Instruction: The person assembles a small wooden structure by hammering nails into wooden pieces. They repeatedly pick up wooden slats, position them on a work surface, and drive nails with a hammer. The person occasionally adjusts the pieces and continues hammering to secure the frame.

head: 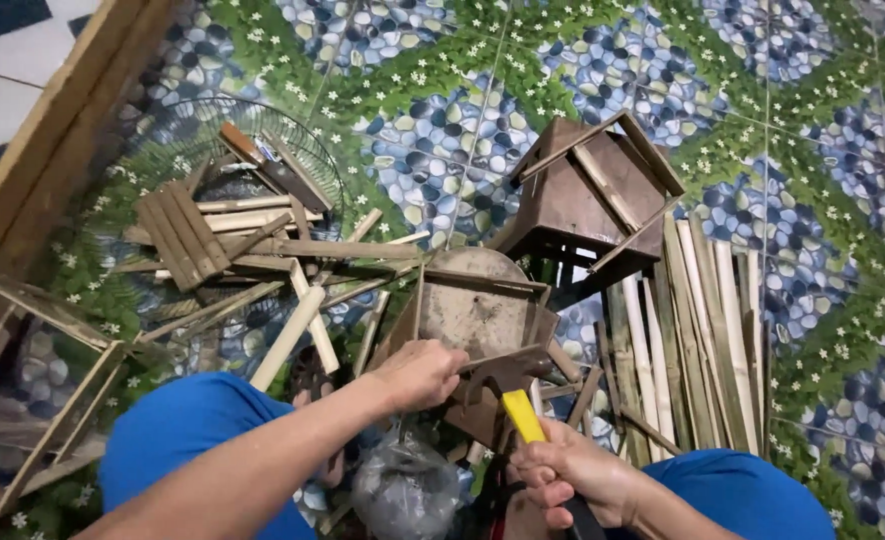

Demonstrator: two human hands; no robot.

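both hands meet low in the middle, over the knees in blue. left hand [421, 374] is closed in a fist on a thin stick [418, 300] that stands up against the small wooden frame [478, 315]. right hand [575, 480] is wrapped tight round the yellow hammer [516, 400], whose handle points up and a little left, so its head sits just beside the left fist. a pile of bamboo slats [703, 330] lies close on the right, more sticks [253, 250] on the left, so open room is small
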